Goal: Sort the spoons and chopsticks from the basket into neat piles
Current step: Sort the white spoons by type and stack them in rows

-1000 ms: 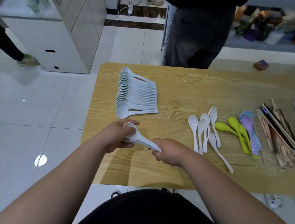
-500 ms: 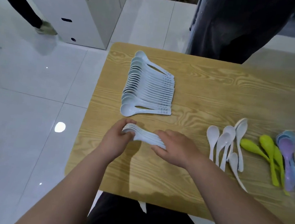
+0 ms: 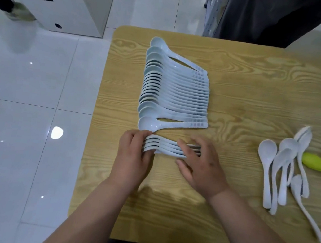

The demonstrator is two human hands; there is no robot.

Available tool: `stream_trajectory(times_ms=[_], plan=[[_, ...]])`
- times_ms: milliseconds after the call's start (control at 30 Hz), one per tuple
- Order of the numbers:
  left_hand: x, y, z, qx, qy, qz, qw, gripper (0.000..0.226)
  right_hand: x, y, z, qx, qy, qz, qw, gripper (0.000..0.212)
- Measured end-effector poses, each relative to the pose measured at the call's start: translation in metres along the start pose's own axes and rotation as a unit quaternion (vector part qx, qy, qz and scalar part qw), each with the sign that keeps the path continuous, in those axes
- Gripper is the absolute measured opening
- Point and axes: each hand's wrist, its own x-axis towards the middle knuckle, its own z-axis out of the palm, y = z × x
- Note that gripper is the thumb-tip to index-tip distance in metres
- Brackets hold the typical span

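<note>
- Spoons, pale blue and nested into a small stack [image 3: 164, 147], sit on the near-left part of the wooden counter [image 3: 259, 88]. Their bowls point left and their handles point right.
- The left hand [image 3: 131, 158] grips the bowl end of the small stack, with the fingers curled over the far side and the thumb against the near side.
- The right hand [image 3: 202, 168] lies over the handle end. Its fingers are straight and spread flat across the handles, and its thumb stretches along the near edge of the stack.
- The two hands are apart, one at each end of the small stack, with its middle showing between them.
- Just beyond the small stack is a long row [image 3: 177, 91] of the same pale blue spoons, overlapped one against the next. It runs toward the far edge of the counter, and its nearest spoon is close to the left hand's fingertips.
- Well to the right, several white spoons [image 3: 284, 169] lie loosely, some crossing one another, with their bowls toward the far side.
- Green spoons [image 3: 318, 164] lie just right of the white ones and are cut off by the frame edge.
- A person in dark trousers [image 3: 267, 17] stands at the far side of the counter.
- A white cabinet [image 3: 73, 1] stands on the glossy tiled floor [image 3: 29, 86] to the left.
</note>
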Motion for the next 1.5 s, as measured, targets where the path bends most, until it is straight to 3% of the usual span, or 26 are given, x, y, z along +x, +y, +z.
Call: stream_trajectory(times_ms=[167, 333, 433, 533, 667, 767, 933, 1033, 1200, 1400, 1500], plan=[[0.028, -0.008, -0.003, 0.026, 0.031, 0.016, 0.999, 0.056, 0.033, 0.008, 0.006, -0.009, 0.006, -0.014, 1.000, 0.036], [0.054, -0.006, -0.009, 0.136, 0.081, 0.102, 0.982, 0.060, 0.049, 0.018, 0.010, 0.019, 0.011, 0.011, 1.000, 0.035], [0.072, 0.006, -0.010, 0.255, -0.015, 0.200, 0.946, 0.074, 0.052, 0.019, 0.014, 0.033, 0.014, 0.020, 0.999, 0.035], [0.087, 0.014, -0.006, 0.332, -0.114, 0.249, 0.903, 0.078, 0.053, 0.017, 0.010, 0.093, 0.017, 0.060, 0.994, 0.037], [0.096, 0.014, -0.002, 0.383, -0.134, 0.264, 0.875, 0.075, 0.069, 0.017, -0.015, 0.166, 0.056, 0.121, 0.977, 0.035], [0.094, 0.017, 0.000, 0.409, -0.132, 0.264, 0.864, 0.076, 0.119, 0.026, -0.026, 0.153, 0.052, 0.131, 0.978, 0.036], [0.098, 0.030, 0.004, 0.403, -0.136, 0.255, 0.868, 0.079, 0.228, 0.053, -0.018, 0.116, -0.071, 0.191, 0.972, 0.056], [0.103, 0.034, 0.009, 0.404, -0.144, 0.253, 0.867, 0.085, 0.259, 0.062, -0.014, 0.104, -0.151, 0.197, 0.963, 0.048], [0.101, 0.033, 0.010, 0.388, -0.154, 0.232, 0.879, 0.085, 0.256, 0.060, -0.031, 0.207, -0.178, 0.217, 0.937, 0.031], [0.079, 0.034, 0.009, 0.376, -0.152, 0.232, 0.884, 0.084, 0.237, 0.048, -0.026, 0.139, -0.199, 0.142, 0.960, 0.011], [0.066, 0.034, 0.008, 0.371, -0.150, 0.218, 0.890, 0.082, 0.237, 0.037, -0.027, 0.119, -0.230, 0.108, 0.960, 0.032]])
